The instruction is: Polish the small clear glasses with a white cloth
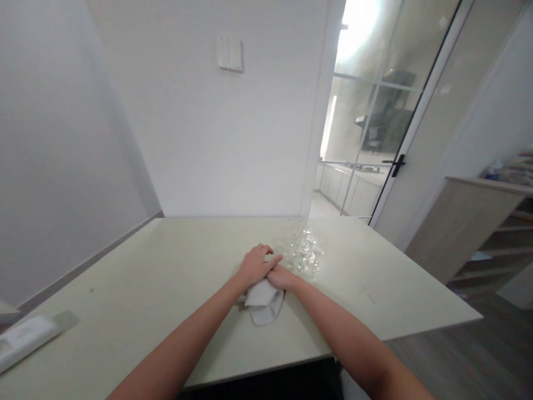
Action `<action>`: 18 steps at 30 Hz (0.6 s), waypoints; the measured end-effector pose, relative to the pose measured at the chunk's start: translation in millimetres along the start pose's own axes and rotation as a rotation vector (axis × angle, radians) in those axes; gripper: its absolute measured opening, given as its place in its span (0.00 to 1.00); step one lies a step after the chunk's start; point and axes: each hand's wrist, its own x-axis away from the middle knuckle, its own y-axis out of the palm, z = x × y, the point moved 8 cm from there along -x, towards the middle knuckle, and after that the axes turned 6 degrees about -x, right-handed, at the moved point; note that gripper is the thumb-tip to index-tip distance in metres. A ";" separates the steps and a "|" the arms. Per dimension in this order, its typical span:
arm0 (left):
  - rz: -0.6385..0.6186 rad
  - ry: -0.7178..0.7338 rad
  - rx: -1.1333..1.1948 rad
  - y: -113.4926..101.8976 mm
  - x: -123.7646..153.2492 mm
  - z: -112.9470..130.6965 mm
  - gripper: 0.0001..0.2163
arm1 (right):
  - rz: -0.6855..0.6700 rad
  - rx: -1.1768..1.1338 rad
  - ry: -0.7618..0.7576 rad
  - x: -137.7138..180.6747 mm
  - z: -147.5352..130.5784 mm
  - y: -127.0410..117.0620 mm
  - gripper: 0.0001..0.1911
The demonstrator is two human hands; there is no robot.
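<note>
My left hand (255, 268) and my right hand (280, 276) meet over a crumpled white cloth (265, 306) near the middle of the table. The left hand's fingers curl over the far side, and its thumb reaches across toward the right hand. My right hand is closed into the cloth, its fingers largely hidden behind the left hand. Cloth hangs out below both hands toward me. Whether anything is wrapped inside it, I cannot tell. Just beyond and to the right of the right hand stand several clear glasses (305, 250) in a tight group.
The pale table (175, 261) reaches to the wall, with its right edge running toward the floor. A white power strip (27, 339) lies at the left. Behind are a light switch (230, 53) and a glass door (370, 111). A wooden shelf unit (466, 222) stands right.
</note>
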 end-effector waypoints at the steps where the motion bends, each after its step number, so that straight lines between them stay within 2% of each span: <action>1: -0.016 -0.005 0.054 -2.7 2.3 -9.8 0.17 | 0.023 -0.034 0.027 -0.6 2.1 -1.6 0.17; 6: -0.108 -0.078 0.377 -3.4 12.2 -46.6 0.18 | 0.258 -0.350 0.209 -0.6 21.0 -20.3 0.32; 8: -0.093 -0.102 0.428 -3.8 13.1 -54.7 0.18 | 0.272 -0.439 0.215 -1.5 24.0 -21.6 0.35; 11: 0.036 -0.187 0.438 -12.0 10.9 -70.2 0.17 | 0.211 -0.451 0.143 -4.2 19.5 -16.6 0.34; 14: 0.201 -0.272 0.411 -25.6 9.0 -87.3 0.16 | 0.208 -0.403 0.122 -3.4 17.3 -13.5 0.31; 16: 0.271 -0.289 0.374 -33.8 8.5 -94.6 0.15 | 0.183 -0.384 0.075 -3.5 13.0 -11.5 0.31; 18: 0.315 -0.258 0.289 -41.6 8.0 -94.4 0.13 | 0.230 -0.385 0.066 -3.2 14.0 -16.0 0.29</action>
